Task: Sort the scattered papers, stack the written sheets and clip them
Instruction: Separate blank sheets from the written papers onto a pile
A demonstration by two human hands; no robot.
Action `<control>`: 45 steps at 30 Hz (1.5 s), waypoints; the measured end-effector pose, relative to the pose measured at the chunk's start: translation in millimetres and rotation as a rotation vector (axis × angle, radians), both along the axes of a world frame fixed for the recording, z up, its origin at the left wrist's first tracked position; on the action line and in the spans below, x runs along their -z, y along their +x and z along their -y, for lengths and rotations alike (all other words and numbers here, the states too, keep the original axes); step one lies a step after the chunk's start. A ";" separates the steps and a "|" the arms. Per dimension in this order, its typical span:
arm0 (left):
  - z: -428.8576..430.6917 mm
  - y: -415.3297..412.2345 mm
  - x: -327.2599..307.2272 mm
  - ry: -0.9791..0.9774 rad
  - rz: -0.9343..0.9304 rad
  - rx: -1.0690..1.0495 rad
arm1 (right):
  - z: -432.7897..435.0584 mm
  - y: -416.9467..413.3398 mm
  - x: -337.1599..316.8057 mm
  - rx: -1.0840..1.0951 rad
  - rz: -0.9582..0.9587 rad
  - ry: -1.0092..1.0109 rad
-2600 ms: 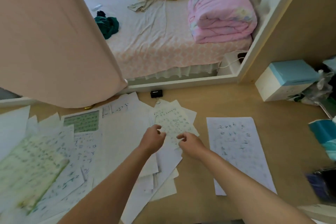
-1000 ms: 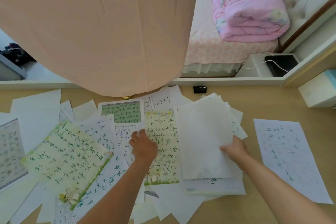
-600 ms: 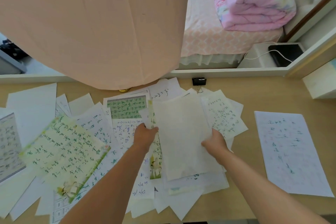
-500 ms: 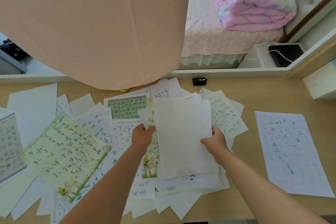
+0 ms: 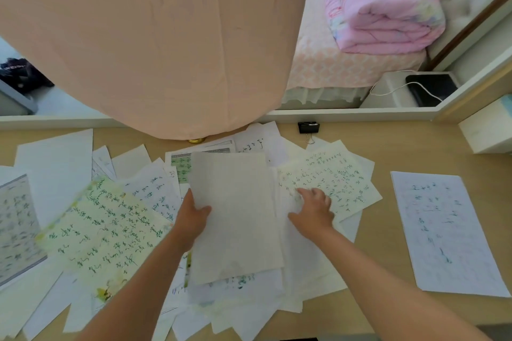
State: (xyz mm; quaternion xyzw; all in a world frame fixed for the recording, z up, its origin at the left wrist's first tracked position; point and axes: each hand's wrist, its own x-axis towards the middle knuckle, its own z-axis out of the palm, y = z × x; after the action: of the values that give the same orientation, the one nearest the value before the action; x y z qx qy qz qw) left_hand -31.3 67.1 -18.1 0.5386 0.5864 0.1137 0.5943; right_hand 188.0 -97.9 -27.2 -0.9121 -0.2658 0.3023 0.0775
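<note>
Many sheets lie scattered over the wooden desk point(image 5: 382, 230). My left hand point(image 5: 192, 216) grips the left edge of a small stack of sheets point(image 5: 235, 216) whose blank back faces up. My right hand point(image 5: 311, 212) rests fingers-down on a cream sheet with green handwriting point(image 5: 332, 180), just right of the stack. A large cream written sheet point(image 5: 102, 230) lies at the left. One white written sheet point(image 5: 443, 230) lies alone at the right. A black binder clip point(image 5: 308, 127) sits at the desk's far edge.
A peach curtain point(image 5: 155, 36) hangs over the desk's far left and middle. Beyond the desk is a bed with a folded pink quilt point(image 5: 382, 5). A white box point(image 5: 487, 130) stands at the far right. More written and blank papers point(image 5: 55, 169) cover the left side.
My right hand has let go of the stack's right edge and moved right onto the cream written sheet. My left hand alone keeps the stack, shifted slightly left.
</note>
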 end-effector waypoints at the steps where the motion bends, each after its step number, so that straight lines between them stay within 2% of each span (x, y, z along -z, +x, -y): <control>1: -4.6 -5.0 -1.1 -0.001 0.004 0.004 | 5.5 4.4 -1.7 -0.012 0.003 -0.042; 5: -15.6 -19.7 -2.1 -0.025 0.056 0.023 | 11.0 5.3 4.7 0.020 -0.028 -0.068; 11: -24.2 -20.4 -3.6 -0.176 0.129 0.100 | 7.6 7.0 4.8 0.029 0.055 -0.140; 15: -35.0 -12.3 -8.2 -0.300 0.119 0.208 | 8.1 15.0 2.2 0.143 -0.083 0.018; 17: -38.1 -4.6 -11.1 -0.317 0.101 0.271 | 4.3 25.1 -4.9 0.153 -0.058 0.098; 19: -37.8 4.9 -11.5 -0.270 0.041 0.315 | -3.1 37.3 -12.6 0.163 0.034 0.154; 24: -35.0 19.9 -9.5 0.081 -0.198 0.339 | -5.6 72.4 -22.0 0.216 0.159 0.184; 28: -34.9 23.1 -15.1 0.134 -0.126 0.204 | 18.1 57.7 -18.0 0.073 0.376 0.059; 29: -35.1 23.3 -18.2 0.133 -0.086 0.161 | 24.2 44.6 -13.9 0.018 0.361 0.091; 31: -36.7 21.6 -24.8 0.099 -0.015 0.093 | 34.2 16.6 -4.9 -0.144 0.190 0.101; 32: -38.8 18.4 -26.1 0.068 0.015 0.067 | 37.6 5.0 0.1 -0.244 0.126 0.022; 34: -43.1 10.6 -29.3 0.001 0.054 0.020 | 40.4 -4.2 8.6 -0.324 0.143 -0.115; 37: -47.3 -3.1 -34.4 -0.094 0.135 -0.099 | 37.0 -0.2 8.3 -0.161 0.163 -0.143; 39: -45.4 -9.0 -33.9 -0.147 0.148 -0.148 | 31.6 1.5 3.0 -0.046 0.093 -0.027; 43: -24.7 -10.9 -20.8 -0.198 0.084 -0.214 | 11.7 -7.8 -8.3 0.664 -0.218 0.344; 45: -12.8 -8.9 -14.9 -0.253 0.129 -0.241 | 5.0 -13.0 -13.4 0.900 -0.500 0.432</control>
State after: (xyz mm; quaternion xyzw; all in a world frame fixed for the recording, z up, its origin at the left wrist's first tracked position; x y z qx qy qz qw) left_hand -40.2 79.9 -3.1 0.3768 0.6171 0.1436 0.6757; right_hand 175.1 -102.9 -13.8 -0.7995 0.1207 0.3853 0.4447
